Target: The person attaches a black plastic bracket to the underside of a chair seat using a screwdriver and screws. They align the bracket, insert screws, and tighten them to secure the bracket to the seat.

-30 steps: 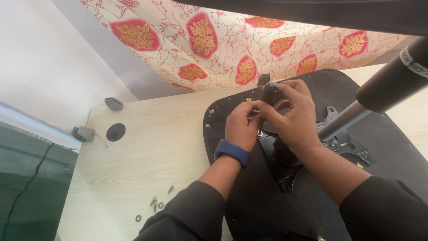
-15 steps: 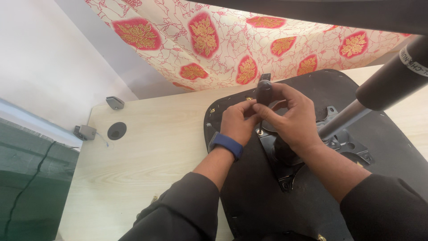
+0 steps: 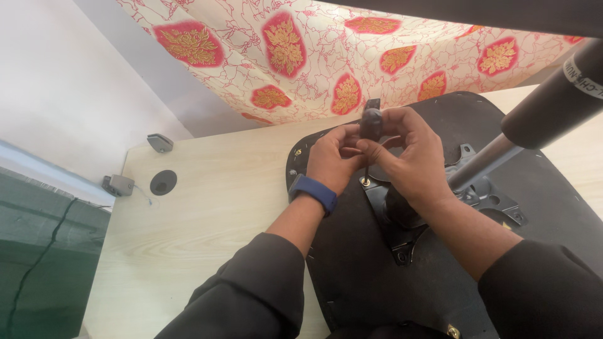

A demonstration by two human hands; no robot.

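A view looking down at a pale wooden desk (image 3: 201, 207), described from left to right. At the far left a dark green surface drops away below the desk edge. On the desk's left corner sit a small grey clip (image 3: 118, 185), a round dark cable hole (image 3: 163, 182) and a second grey fitting (image 3: 160, 142). Behind the desk hangs a cream cloth with red and gold medallions (image 3: 326, 56).

Right of centre lies an upturned black chair seat base (image 3: 370, 276), with a black metal mounting plate (image 3: 396, 232) set on it. The person's left hand (image 3: 333, 160), a blue band on the wrist, is curled with its fingertips closed around the lower part of a screwdriver (image 3: 369, 135). The right hand (image 3: 411, 160) closes over the dark handle from the other side — both hands have firm hold of it. The tool stands nearly upright, its thin shaft running down to a brass-coloured screw (image 3: 364, 182) at the plate's near-left corner.

The step in hand looks like driving that screw to fix the plate to the seat. The next move likely calls for turning the handle while keeping the tip seated and the shaft upright — a tilt could let it slip out.

At the far right a grey cylinder with a black sleeve (image 3: 534, 125) rises slantwise from the plate.
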